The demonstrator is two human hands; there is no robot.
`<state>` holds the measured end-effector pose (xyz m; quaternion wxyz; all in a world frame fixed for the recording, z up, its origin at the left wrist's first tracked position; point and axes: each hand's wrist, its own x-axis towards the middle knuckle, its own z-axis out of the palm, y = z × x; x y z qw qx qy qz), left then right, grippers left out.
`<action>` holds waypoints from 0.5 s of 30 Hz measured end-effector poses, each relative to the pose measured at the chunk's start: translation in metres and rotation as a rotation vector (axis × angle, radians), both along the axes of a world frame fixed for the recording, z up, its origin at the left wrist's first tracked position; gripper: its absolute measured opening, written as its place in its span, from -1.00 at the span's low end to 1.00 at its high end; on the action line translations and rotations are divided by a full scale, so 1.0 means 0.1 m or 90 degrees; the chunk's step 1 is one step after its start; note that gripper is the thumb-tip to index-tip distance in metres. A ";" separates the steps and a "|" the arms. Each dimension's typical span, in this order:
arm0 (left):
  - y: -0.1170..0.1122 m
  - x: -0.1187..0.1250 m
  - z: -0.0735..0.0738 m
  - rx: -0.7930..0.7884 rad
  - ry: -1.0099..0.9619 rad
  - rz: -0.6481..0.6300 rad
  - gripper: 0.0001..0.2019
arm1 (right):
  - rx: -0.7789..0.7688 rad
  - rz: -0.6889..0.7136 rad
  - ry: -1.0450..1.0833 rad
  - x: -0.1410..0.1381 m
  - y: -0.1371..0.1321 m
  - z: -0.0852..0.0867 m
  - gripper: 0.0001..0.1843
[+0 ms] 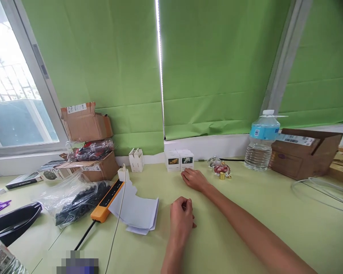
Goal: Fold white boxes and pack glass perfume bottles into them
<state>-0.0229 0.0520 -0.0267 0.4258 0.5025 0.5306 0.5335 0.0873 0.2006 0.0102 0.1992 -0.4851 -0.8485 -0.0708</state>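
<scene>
Head view shows two small white boxes at the back edge of the table: one with a yellow flower picture (pixel 173 160) and, touching it on the right, one with a white flower picture (pixel 187 160). The right hand (pixel 194 179) lies flat on the table (pixel 245 213) just in front of the second box, palm down, fingers loosely together and holding nothing; its fingertips are very near the box, but whether they touch it I cannot tell. The left hand (pixel 181 217) rests nearer to the person, fingers curled into a loose fist — if something small is inside, it does not show.

My judgement: the step in hand is the reach toward the boxes, before any grasp. To take one, the right hand would need to lift, open, and close on the two sides of the box without pushing its neighbour.

Further out: to the right a small glass ornament with red inside (pixel 221 169) and a water bottle (pixel 261 140), then a brown carton (pixel 305 156). To the left an open white box (pixel 136 160), folded white papers (pixel 137 211), an orange power strip (pixel 107 199) and a plastic bag with dark parts (pixel 74 199).
</scene>
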 end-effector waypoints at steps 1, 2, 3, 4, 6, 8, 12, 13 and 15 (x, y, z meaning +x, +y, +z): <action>0.00 0.00 0.00 -0.001 -0.003 -0.001 -0.60 | 0.003 0.010 -0.007 -0.07 0.00 0.04 -0.66; 0.00 -0.01 0.00 -0.003 -0.006 -0.001 -0.62 | 0.008 0.015 -0.011 -0.16 0.00 0.08 -0.65; 0.00 -0.01 0.00 -0.003 -0.010 -0.002 -0.64 | 0.014 0.014 -0.011 -0.27 0.01 0.12 -0.62; 0.00 -0.02 -0.01 -0.002 -0.014 -0.003 -0.66 | 0.020 0.014 -0.010 -0.38 0.03 0.17 -0.59; 0.00 -0.03 -0.02 0.001 -0.023 -0.004 -0.71 | 0.027 0.023 -0.009 -0.65 0.07 0.26 -0.56; 0.00 -0.04 -0.03 0.004 -0.038 -0.006 -0.74 | 0.023 0.053 -0.018 -0.94 0.10 0.36 -0.58; 0.00 -0.04 -0.02 0.006 -0.077 -0.004 -0.72 | 0.011 0.127 -0.033 -1.51 0.10 0.54 -0.71; -0.01 -0.03 -0.02 0.009 -0.085 0.000 -0.69 | 0.008 0.140 -0.032 -1.65 0.10 0.58 -0.70; -0.02 -0.01 -0.02 0.007 -0.127 0.018 -0.63 | -0.005 0.154 -0.024 -1.89 0.10 0.63 -0.67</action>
